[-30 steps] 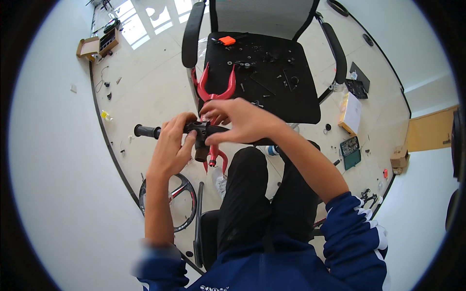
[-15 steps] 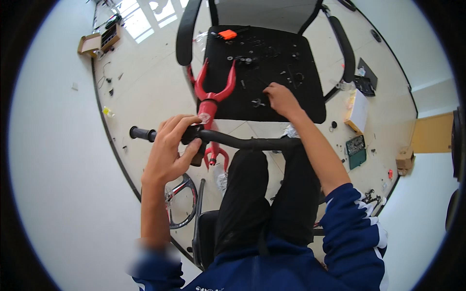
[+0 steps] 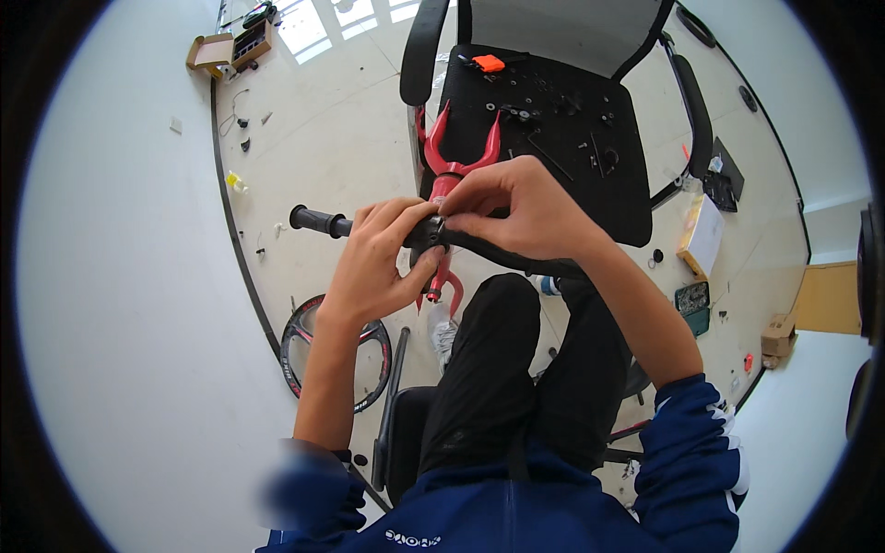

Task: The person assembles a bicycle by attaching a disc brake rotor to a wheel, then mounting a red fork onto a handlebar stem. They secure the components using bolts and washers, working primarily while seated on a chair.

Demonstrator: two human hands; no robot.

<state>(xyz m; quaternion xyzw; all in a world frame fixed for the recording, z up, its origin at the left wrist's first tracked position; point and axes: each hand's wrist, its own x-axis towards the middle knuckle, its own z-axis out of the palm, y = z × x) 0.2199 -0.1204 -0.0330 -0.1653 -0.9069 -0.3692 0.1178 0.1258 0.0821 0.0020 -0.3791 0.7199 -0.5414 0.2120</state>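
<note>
My left hand is wrapped round the black clamp at the middle of a black handlebar. The bar's ribbed grip sticks out to the left of that hand. My right hand meets it at the clamp, its thumb and forefinger pinched together at the clamp's top. A small shiny bit shows by the fingertips, but what they hold is too small to make out. Beneath both hands lies a red bicycle fork, its two prongs toward the chair seat; part of it is hidden by the hands.
Ahead stands a black office chair, its seat strewn with small metal parts, hex keys and an orange item. A spoked wheel lies at lower left. On the floor are an open cardboard box, a white box and a green case.
My right hand has left the chair seat and come back left to the clamp, pinching there. My left hand keeps its hold on the handlebar clamp. The whole view has shifted a little.
</note>
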